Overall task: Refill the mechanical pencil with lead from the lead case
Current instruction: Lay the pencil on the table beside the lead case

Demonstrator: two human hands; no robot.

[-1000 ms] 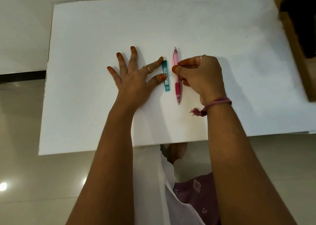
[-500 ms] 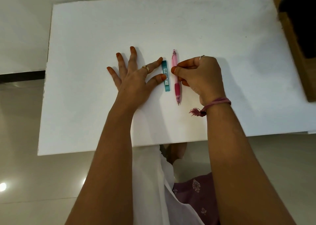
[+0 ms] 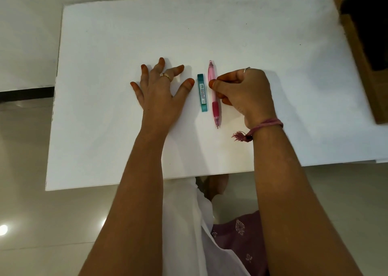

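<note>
A pink mechanical pencil (image 3: 215, 108) lies on the white table (image 3: 105, 129), tip pointing toward me. My right hand (image 3: 243, 91) pinches its barrel between thumb and fingers from the right side. A slim teal lead case (image 3: 203, 93) lies flat just left of the pencil, parallel to it. My left hand (image 3: 161, 91) rests on the table left of the case with fingers spread; its thumb tip sits a small gap away from the case and holds nothing.
A brown wooden piece of furniture (image 3: 361, 51) stands at the table's right edge. The table's near edge runs just above my lap, with pale tiled floor (image 3: 31, 212) to the left.
My left hand has slid left, off the lead case, which now lies untouched. My right hand stays pinched on the pencil in about the same place.
</note>
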